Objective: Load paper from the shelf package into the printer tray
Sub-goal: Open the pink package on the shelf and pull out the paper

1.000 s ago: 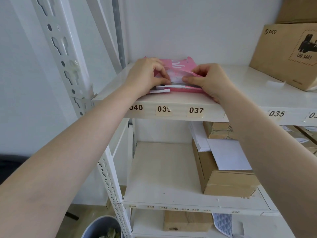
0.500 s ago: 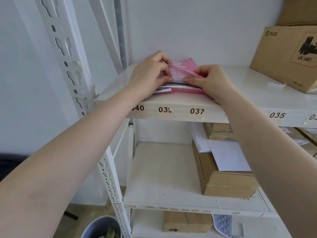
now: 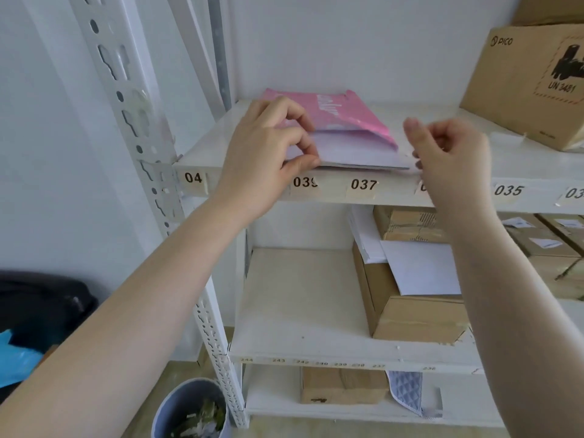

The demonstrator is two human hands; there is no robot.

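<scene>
A pink paper package lies flat on the white upper shelf, its open end facing me. A stack of white paper sticks partly out of it, reaching the shelf's front edge. My left hand pinches the stack's left front corner between thumb and fingers. My right hand hovers, blurred, just right of the stack with loosely curled fingers and nothing in it. No printer or tray is in view.
A brown PICO cardboard box stands at the shelf's right. The lower shelf holds cardboard boxes with a loose white sheet on top. The perforated white upright rises at left. A grey bin stands on the floor.
The white paper has slid forward out of the pink package under my left hand. My right hand has let go of the package flap and moved right.
</scene>
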